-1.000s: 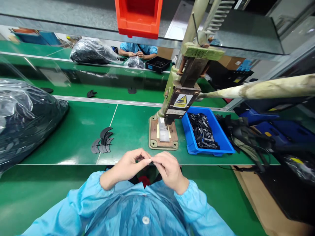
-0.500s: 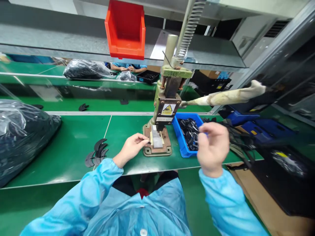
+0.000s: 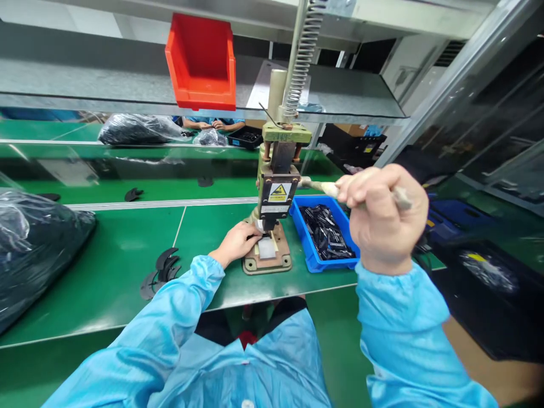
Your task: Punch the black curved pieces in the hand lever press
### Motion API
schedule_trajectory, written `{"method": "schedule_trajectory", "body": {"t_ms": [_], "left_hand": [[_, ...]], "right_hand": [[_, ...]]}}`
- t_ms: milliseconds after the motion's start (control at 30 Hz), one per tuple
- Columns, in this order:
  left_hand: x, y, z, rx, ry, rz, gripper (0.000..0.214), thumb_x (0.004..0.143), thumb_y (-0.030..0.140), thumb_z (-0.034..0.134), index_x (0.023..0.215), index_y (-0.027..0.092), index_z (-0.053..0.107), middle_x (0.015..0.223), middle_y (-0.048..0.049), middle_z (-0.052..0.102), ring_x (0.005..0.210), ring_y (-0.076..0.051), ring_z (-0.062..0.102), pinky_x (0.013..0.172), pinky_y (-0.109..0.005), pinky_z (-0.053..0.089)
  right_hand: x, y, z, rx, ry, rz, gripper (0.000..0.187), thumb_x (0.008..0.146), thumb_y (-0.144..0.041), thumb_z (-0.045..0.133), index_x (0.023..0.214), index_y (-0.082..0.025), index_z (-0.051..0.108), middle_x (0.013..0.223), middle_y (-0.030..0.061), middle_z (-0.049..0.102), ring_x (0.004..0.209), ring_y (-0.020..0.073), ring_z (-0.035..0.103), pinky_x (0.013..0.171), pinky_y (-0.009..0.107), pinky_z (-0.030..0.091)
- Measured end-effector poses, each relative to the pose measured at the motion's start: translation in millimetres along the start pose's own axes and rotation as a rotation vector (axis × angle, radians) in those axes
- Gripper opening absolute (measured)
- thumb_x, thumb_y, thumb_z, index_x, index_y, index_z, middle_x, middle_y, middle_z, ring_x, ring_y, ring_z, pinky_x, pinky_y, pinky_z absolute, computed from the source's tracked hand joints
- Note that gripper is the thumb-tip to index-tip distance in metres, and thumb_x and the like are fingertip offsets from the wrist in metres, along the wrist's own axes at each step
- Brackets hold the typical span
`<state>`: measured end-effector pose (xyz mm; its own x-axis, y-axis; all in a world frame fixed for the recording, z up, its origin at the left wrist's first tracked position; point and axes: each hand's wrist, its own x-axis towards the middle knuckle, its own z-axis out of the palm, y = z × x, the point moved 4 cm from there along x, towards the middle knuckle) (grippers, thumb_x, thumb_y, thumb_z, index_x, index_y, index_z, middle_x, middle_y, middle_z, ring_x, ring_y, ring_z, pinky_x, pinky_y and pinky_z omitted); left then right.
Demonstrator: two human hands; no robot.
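My right hand (image 3: 385, 218) is wrapped round the pale, wrapped lever (image 3: 325, 187) of a hand press (image 3: 278, 156), out on its right side. At the press base (image 3: 267, 264), my left hand (image 3: 238, 241) pinches a small black part (image 3: 265, 234) under the ram, on a light metal block (image 3: 267, 248). Most of that part is hidden by fingers and ram, so its exact kind does not show. Beside the base, a blue bin (image 3: 312, 256) holds many narrow black parts (image 3: 326, 231). Several curved black pieces (image 3: 165, 265) lie left of my left hand.
A big plastic bag of dark contents (image 3: 40, 255) fills the bench's left end. Overhead, a red bin (image 3: 201, 62) sits on a grey shelf (image 3: 106, 68). Across the bench, another person's hands (image 3: 211, 124) are near a clear bag. Dark trays (image 3: 488, 277) stand at right.
My right hand has risen from near the blue bin and closed round the lever. My left hand has moved the small black part inward, under the ram. The camera view has shifted slightly.
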<state>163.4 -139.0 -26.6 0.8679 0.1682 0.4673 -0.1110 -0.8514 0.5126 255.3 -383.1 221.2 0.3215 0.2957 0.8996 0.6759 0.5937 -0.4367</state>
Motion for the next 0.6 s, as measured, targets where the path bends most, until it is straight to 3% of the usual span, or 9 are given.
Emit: {"method": "schedule_trajectory", "body": {"t_ms": [100,267,500,600], "left_hand": [[2,2,-3.6,0.026,-0.019,0.069,0.016,0.103,0.019,0.065,0.105,0.023,0.081,0.109,-0.0047,0.084,0.106,-0.025,0.073,0.100,-0.042,0.056],[6,2,-1.8,0.005,-0.053,0.112,0.013,0.101,0.018,0.068,0.101,0.022,0.080,0.108,-0.0051,0.084,0.106,-0.025,0.076,0.102,-0.044,0.054],[2,3,2.1,-0.059,-0.056,0.016,0.018,0.104,0.025,0.063,0.107,0.021,0.080,0.113,-0.0062,0.084,0.113,-0.025,0.075,0.106,-0.042,0.057],[-5,7,-10.4,-0.053,-0.081,-0.033,0.022,0.105,0.026,0.059,0.116,0.021,0.079,0.119,-0.0063,0.082,0.115,-0.024,0.075,0.107,-0.041,0.057]], "right_hand": [[-24,-1,0,-0.030,0.000,-0.005,0.024,0.096,-0.034,0.075,0.078,-0.024,0.063,0.069,-0.0007,0.060,0.069,0.0188,0.063,0.075,0.042,0.056],[-61,-1,2,-0.084,0.115,-0.073,0.028,0.093,-0.031,0.072,0.071,-0.024,0.058,0.063,-0.0023,0.055,0.068,0.0202,0.063,0.081,0.048,0.055],[-127,16,-7,-0.266,0.091,-0.077,0.022,0.091,-0.025,0.066,0.070,-0.026,0.058,0.068,-0.0018,0.061,0.079,0.0234,0.068,0.108,0.067,0.055],[-141,20,-12,-0.317,0.070,-0.022,0.018,0.089,-0.024,0.065,0.072,-0.027,0.060,0.071,-0.0018,0.064,0.086,0.0240,0.069,0.112,0.071,0.054]]}}
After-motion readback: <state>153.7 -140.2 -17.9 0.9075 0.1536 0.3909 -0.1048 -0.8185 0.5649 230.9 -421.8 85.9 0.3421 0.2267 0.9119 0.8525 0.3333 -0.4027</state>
